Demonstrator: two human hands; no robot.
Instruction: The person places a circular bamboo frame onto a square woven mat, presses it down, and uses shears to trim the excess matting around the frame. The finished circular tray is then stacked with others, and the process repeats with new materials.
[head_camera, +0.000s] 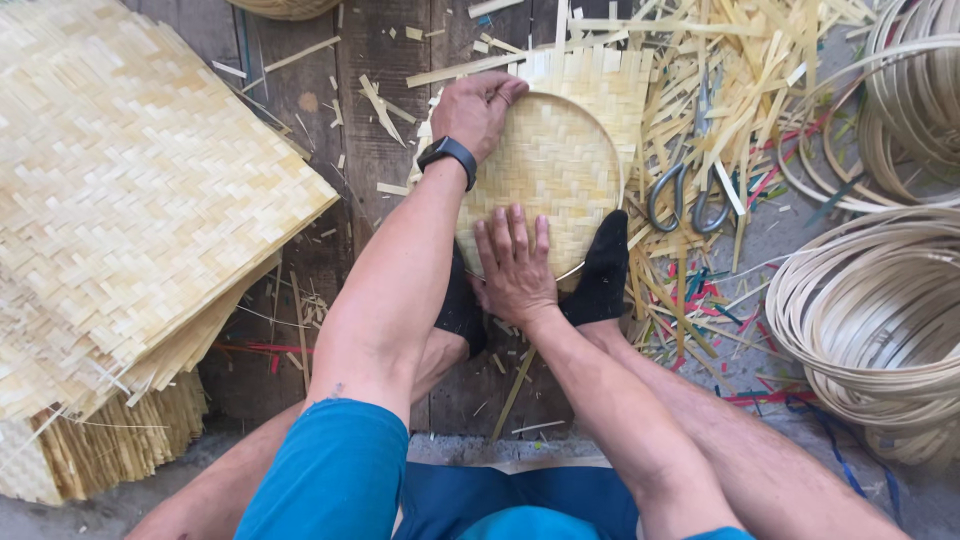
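Pressing the woven bamboo mat (550, 170) into its round hoop between your socked feet: left hand (478, 108) grips the far rim, right hand (513, 262) lies flat, fingers spread, near edge. Keep pressure even.

The left hand (478, 108) grips the far-left rim of a round woven tray (560, 170), fingers curled over its hoop; a black watch (449, 155) sits on that wrist. The right hand (515, 265) lies flat, fingers spread, on the tray's near edge. Two feet in black socks (604, 270) flank the tray's near side, the right one touching its rim. A square woven mat (610, 85) lies under the tray. Left of it, a stack of woven mats (120, 210) rests on the plank floor (375, 160). Scissors (690, 190) lie among bamboo strips (740, 60) to the right, with coiled bamboo hoops (870, 320) beyond.
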